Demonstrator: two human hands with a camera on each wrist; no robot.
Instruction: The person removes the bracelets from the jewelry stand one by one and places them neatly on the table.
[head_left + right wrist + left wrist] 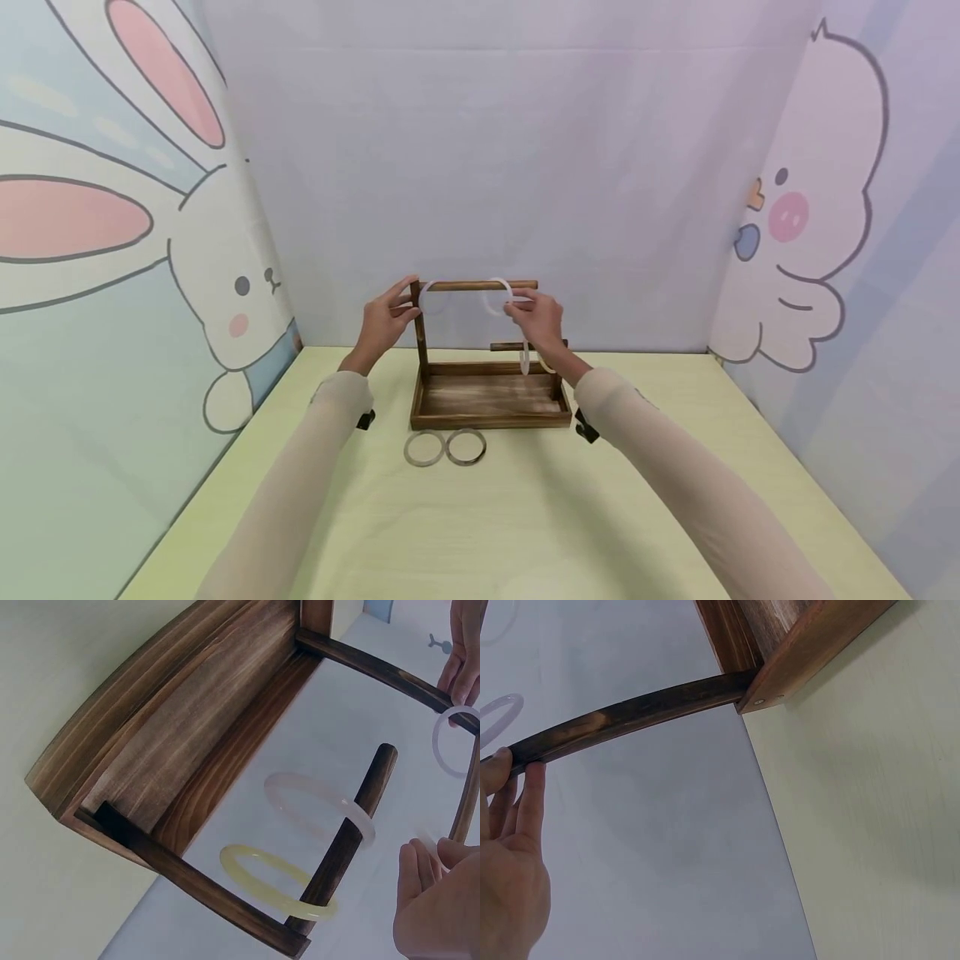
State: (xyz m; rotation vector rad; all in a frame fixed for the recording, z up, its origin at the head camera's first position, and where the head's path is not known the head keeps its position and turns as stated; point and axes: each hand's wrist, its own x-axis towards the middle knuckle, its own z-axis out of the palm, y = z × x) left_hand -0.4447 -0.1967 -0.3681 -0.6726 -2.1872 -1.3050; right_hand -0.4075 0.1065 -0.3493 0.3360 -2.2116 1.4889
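Note:
My left hand (pixel 386 321) holds the top of the upright post (pixel 630 712) of a dark wooden rack, thumb on one side and fingers on the other. My right hand (pixel 540 317) pinches a whitish bangle (pixel 501 281) that is around the upper bar (pixel 465 286), toward its free end. Near the post, a pale lilac bangle (pixel 437 750) hangs on that same bar. From the lower bar (pixel 379 769) hang a pale pinkish bangle (pixel 360 817) and a yellow bangle (pixel 238 868); my right forearm partly covers this side in the head view.
Two greyish bangles (pixel 424 448) lie side by side on the pale green table (pixel 450 533), in front of the rack's wooden tray (pixel 487 422). Cloth walls with cartoon animals stand left and right, and a plain backdrop (pixel 510 167) rises behind the rack.

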